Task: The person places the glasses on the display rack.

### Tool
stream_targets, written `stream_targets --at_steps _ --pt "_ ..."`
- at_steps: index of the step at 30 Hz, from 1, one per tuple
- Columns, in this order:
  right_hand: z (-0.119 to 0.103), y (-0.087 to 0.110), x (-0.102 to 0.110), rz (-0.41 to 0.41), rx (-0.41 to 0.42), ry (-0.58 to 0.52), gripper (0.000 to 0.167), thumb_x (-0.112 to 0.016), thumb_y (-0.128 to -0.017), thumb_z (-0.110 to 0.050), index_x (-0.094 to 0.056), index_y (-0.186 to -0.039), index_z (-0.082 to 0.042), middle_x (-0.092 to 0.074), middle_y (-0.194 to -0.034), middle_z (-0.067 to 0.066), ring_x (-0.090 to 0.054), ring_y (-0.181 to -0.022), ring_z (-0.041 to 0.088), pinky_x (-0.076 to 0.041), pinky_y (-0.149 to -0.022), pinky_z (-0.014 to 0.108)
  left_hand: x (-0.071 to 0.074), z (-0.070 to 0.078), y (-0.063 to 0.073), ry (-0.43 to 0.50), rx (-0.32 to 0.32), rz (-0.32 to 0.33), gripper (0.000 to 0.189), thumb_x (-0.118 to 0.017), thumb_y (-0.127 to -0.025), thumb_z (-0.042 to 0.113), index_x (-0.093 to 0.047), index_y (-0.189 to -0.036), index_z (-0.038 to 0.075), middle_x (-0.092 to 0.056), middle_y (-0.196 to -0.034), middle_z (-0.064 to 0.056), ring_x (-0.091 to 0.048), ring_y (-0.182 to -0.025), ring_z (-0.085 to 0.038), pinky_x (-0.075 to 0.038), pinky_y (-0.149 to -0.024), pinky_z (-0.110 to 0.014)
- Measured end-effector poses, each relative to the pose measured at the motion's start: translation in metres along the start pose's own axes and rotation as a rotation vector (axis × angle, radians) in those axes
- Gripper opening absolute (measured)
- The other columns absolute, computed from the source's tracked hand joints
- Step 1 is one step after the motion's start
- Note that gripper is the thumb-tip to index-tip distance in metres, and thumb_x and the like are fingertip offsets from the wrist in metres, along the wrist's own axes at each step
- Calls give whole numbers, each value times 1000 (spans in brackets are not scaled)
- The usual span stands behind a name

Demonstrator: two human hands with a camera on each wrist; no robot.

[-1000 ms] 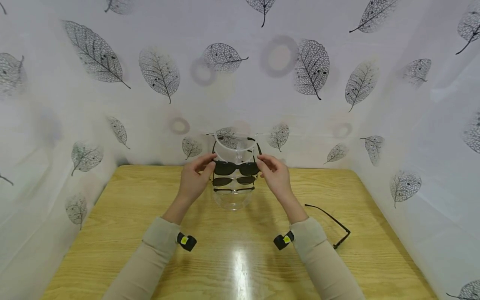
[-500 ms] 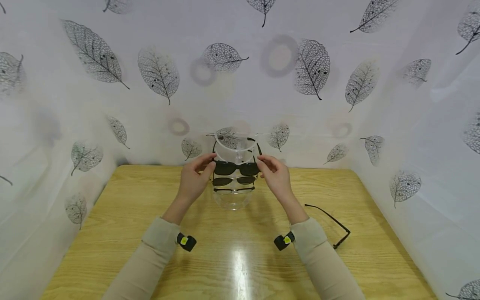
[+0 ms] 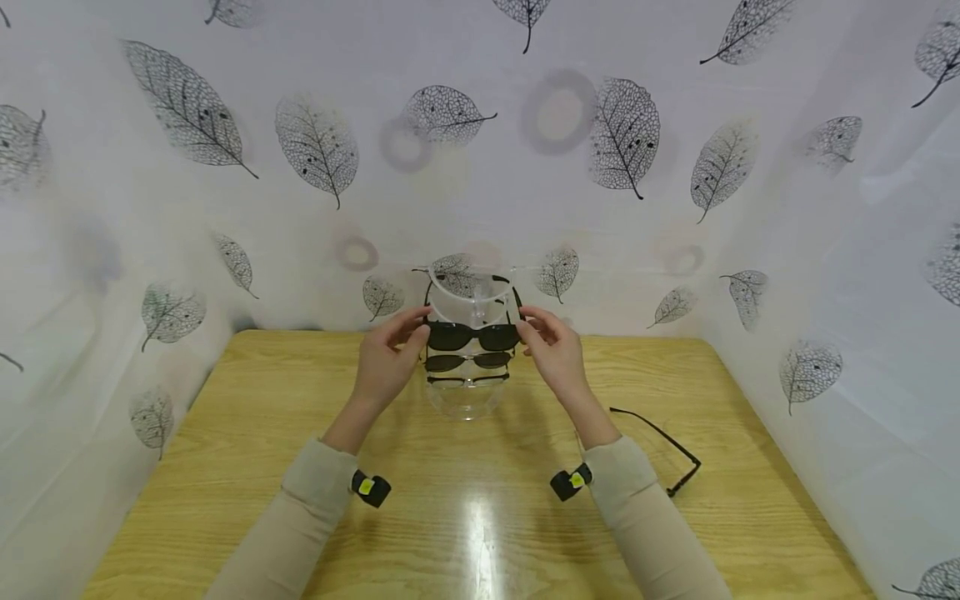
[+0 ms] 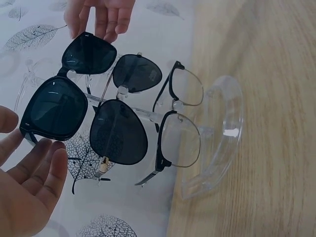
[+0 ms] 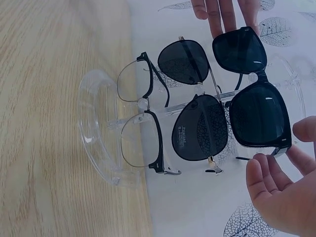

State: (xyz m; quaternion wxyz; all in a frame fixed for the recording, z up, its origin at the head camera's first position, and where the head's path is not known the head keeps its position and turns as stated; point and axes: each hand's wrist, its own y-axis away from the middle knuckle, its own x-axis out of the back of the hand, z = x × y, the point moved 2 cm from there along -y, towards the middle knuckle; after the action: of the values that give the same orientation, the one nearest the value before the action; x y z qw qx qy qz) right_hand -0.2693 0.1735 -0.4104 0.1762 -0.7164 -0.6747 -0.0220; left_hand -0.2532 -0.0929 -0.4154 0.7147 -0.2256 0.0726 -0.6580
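A clear display stand (image 3: 467,410) holds eyewear in tiers. At its upper part are black sunglasses (image 3: 452,337), their lenses facing me. My left hand (image 3: 386,354) pinches their left end at the hinge, thumb in front and fingers behind, as the left wrist view (image 4: 34,197) shows. My right hand (image 3: 555,350) pinches the right end the same way. Below sit thin-framed sunglasses (image 5: 200,128) with dark lenses. Lower still are half-rim clear glasses (image 4: 180,138), close above the stand's curved base (image 4: 232,133).
To the right on the wooden table (image 3: 262,467) lie black-framed glasses (image 3: 678,450), partly hidden by my right sleeve (image 3: 645,508). A white leaf-print curtain (image 3: 480,200) surrounds the table's back and sides, close behind the stand.
Both hands shift very slightly outward, the right one a little more. The black sunglasses stay at nearly the same height on the stand.
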Motion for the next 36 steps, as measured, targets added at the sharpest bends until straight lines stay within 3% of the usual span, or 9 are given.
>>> stream_targets --at_steps 5,11,18,28,36 --pt "0 1 2 5 -3 -10 35 -67 -105 -21 -69 -138 -10 -71 -121 20 -66 -82 1 -60 -74 22 1 0 4 2 1 14 33 -70 -101 9 -72 -133 6 -77 -117 -21 -67 -87 4 -53 -64 -14" --pt "-1 2 13 16 21 -1 37 -66 -105 -17 -67 -139 -5 -71 -116 22 -66 -83 1 -62 -78 31 3 0 16 -8 30 39 32 -70 -101 8 -72 -132 6 -78 -114 -21 -68 -88 0 -54 -67 -13" --pt "2 7 38 36 11 19 36 -65 -106 -21 -67 -139 -7 -70 -118 23 -70 -88 8 -58 -74 20 2 5 33 -35 21 46 29 -70 -100 8 -74 -129 7 -79 -112 -17 -69 -88 -1 -53 -69 -14" --pt "18 22 75 23 -34 95 39 -64 -107 -29 -65 -141 -9 -69 -120 12 -69 -93 6 -62 -82 28 -18 15 60 -15 -3 -61 28 -71 -101 13 -74 -128 10 -79 -113 -15 -71 -95 -7 -55 -72 -23" --pt "23 42 106 11 -21 185 42 -62 -108 -31 -64 -142 -8 -67 -128 16 -66 -95 -2 -58 -79 18 -49 17 80 7 8 -188 29 -72 -100 13 -74 -128 11 -78 -113 -10 -73 -96 -20 -56 -74 -25"
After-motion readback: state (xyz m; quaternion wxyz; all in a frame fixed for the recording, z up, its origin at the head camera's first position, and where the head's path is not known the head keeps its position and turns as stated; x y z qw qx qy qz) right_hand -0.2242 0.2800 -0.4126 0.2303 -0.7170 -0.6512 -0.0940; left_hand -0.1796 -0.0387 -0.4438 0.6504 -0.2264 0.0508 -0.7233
